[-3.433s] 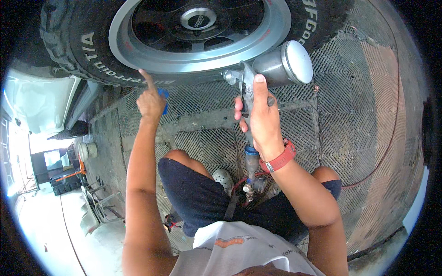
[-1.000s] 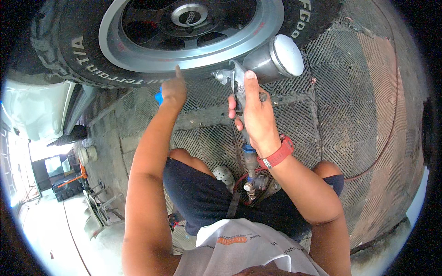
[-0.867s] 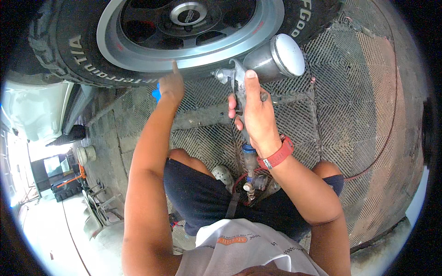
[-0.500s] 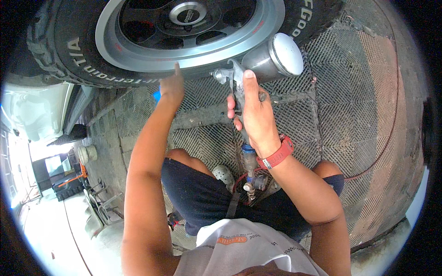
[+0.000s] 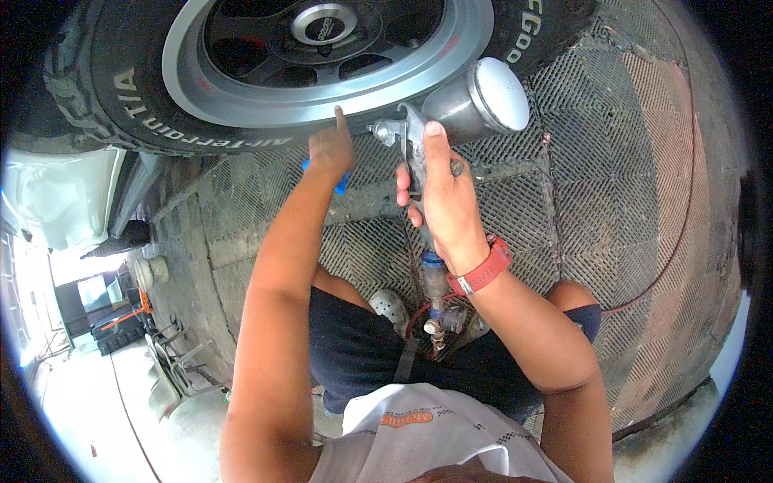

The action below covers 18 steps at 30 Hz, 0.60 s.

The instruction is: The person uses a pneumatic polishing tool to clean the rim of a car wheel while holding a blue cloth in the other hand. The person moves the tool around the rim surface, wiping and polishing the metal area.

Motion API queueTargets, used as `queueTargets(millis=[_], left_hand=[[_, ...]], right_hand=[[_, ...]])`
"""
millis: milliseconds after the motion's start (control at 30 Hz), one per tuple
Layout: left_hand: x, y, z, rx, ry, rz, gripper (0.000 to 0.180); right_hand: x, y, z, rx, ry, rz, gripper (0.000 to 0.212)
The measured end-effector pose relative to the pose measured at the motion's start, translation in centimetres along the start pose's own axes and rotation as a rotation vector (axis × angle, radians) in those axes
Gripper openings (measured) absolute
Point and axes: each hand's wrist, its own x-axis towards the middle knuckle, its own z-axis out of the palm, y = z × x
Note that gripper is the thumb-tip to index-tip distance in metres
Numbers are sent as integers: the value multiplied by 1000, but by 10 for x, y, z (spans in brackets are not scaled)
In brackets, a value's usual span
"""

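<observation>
A silver spray gun (image 5: 415, 137) with a round metal cup (image 5: 459, 109) is in my right hand (image 5: 449, 197), whose fingers wrap its handle. The gun's nozzle points left, and a blue-ringed fitting with a valve hangs below the grip. My left hand (image 5: 330, 153) reaches up to the wheel's silver rim (image 5: 266, 113). Its index finger is stretched out to the rim's lower edge; whether it touches cannot be told. The other fingers are curled on a blue cloth-like piece (image 5: 341, 185), mostly hidden. The black tire (image 5: 105, 105) surrounds the rim.
Ribbed matting (image 5: 600, 185) covers the floor under the wheel. A thin red hose (image 5: 691, 193) curves along the right side and runs toward my legs. A pale car body part (image 5: 60, 193), chairs (image 5: 169, 374) and a dark case (image 5: 121, 326) are on the left.
My left hand has slid to the right along the rim's lower edge, the blue piece moving with it. My right hand and the spray gun have stayed nearly still.
</observation>
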Motion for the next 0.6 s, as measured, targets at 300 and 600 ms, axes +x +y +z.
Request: queueTargets(millis=[300, 600], left_hand=[[0, 32, -13, -72, -66, 37, 109], [13, 66, -23, -258, -53, 28, 113]], right_hand=[[4, 5, -4, -70, 25, -50, 65], [10, 10, -10, -80, 192, -25, 64]])
